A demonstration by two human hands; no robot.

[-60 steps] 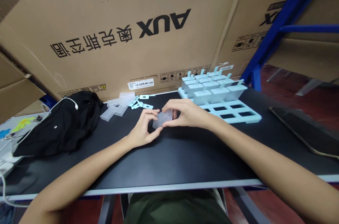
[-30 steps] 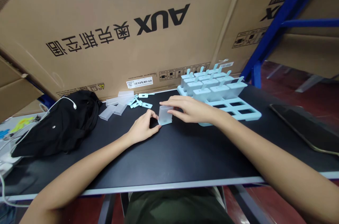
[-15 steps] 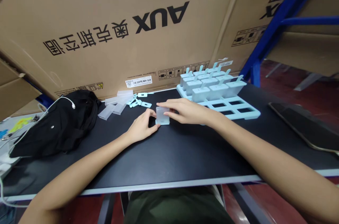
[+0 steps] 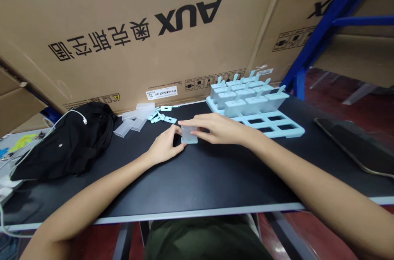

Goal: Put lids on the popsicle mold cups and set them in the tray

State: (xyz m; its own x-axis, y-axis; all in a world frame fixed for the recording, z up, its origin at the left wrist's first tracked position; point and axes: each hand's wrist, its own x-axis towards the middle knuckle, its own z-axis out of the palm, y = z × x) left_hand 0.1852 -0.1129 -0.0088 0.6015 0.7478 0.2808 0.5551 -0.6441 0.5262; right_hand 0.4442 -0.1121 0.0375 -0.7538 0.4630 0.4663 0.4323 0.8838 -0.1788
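A translucent popsicle mold [image 4: 188, 135] stands upside down on the black table, its light blue lid at the bottom. My left hand [image 4: 166, 144] grips its left side low down, thumb and fingers pinched around the edge. Across its top lie the fingers of my right hand [image 4: 212, 128], with the thumb against its right side. To the right, a light blue rack [image 4: 291, 129] holds several molds [image 4: 235, 108] with their stick handles up; its front slots are bare. Behind my left hand lie loose clear molds [image 4: 124, 127] and a small heap of light blue lids [image 4: 170, 119].
A black bag [image 4: 66, 141] with a white cable lies at the left. At the right edge rests a dark phone-like slab [image 4: 353, 145]. A large cardboard box [image 4: 123, 71] walls off the back, and a blue metal frame [image 4: 326, 34] rises at the right.
My right fingers now lie flatter over the top of the mold. Both hands stay around it in the same spot, and the view has shifted slightly.
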